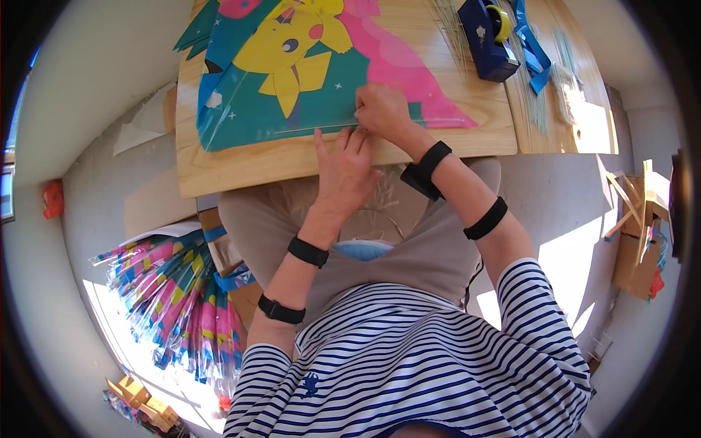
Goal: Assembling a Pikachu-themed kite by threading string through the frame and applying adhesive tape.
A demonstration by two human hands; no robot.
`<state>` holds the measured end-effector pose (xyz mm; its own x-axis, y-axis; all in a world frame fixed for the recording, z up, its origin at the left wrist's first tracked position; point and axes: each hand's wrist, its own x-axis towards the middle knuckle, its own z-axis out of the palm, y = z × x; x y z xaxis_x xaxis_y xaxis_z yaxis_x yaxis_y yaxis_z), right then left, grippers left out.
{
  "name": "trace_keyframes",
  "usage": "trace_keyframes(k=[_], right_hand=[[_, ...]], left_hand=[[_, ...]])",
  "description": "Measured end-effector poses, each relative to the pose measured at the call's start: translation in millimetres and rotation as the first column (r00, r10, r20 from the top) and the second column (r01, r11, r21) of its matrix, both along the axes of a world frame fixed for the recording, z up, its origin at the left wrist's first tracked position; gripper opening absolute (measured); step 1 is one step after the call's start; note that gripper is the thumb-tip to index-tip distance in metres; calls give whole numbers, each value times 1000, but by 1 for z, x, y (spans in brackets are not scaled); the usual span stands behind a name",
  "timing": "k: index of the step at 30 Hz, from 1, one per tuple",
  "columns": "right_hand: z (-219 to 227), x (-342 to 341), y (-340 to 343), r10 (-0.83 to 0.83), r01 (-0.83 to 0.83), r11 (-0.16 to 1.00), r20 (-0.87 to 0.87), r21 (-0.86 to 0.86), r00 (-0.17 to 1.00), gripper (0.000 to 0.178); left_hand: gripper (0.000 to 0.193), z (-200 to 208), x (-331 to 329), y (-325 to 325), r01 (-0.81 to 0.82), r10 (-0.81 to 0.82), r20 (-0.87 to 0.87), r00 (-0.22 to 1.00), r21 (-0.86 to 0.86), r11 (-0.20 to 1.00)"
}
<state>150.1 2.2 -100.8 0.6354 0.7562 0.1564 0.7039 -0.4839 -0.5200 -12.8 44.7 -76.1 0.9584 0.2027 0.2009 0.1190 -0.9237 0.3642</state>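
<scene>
A thin printed sheet [343, 80] in teal and pink, bearing a yellow cartoon creature, lies on the wooden table [482, 139] in front of me. Along its near edge runs a slim, whitish, see-through rod [445, 120]. My left hand [347, 171] rests on this edge with its fingers stretched out, fingertips on the sheet and rod. Just right of it, my right hand [383, 113] is closed, fingers bent down against the sheet near the rod. Whatever its fingers pinch is hidden by the hand.
At the table's far right stand a dark blue tape dispenser [489, 51], a blue strip [537, 55], thin sticks [537, 113] and a clear packet [566, 91]. Several folded colourful sheets in clear plastic [175, 292] fan out at my lower left. A cardboard box [634, 270] sits far right.
</scene>
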Motion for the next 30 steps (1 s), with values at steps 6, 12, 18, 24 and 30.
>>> trace_keyframes(k=[6, 12, 18, 24, 30], right_hand=[[2, -3, 5, -94, 90, 994, -64, -56, 994, 7], [9, 1, -2, -248, 244, 969, -139, -39, 959, 11], [42, 95, -104, -604, 582, 769, 5, 265, 797, 24], [63, 191, -190, -775, 757, 603, -39, 251, 631, 52], [62, 222, -187, -656, 741, 635, -353, 218, 667, 35]], left_hand=[[72, 0, 0, -2, -11, 11, -32, 999, 15, 1000], [70, -4, -3, 2, -18, 18, -18, 1000, 31, 999], [57, -4, -2, -2, -12, 12, -39, 999, -2, 1000], [45, 0, -4, -4, -10, 8, -56, 998, -39, 999], [39, 11, -14, -10, 23, -23, -31, 999, 3, 1000]])
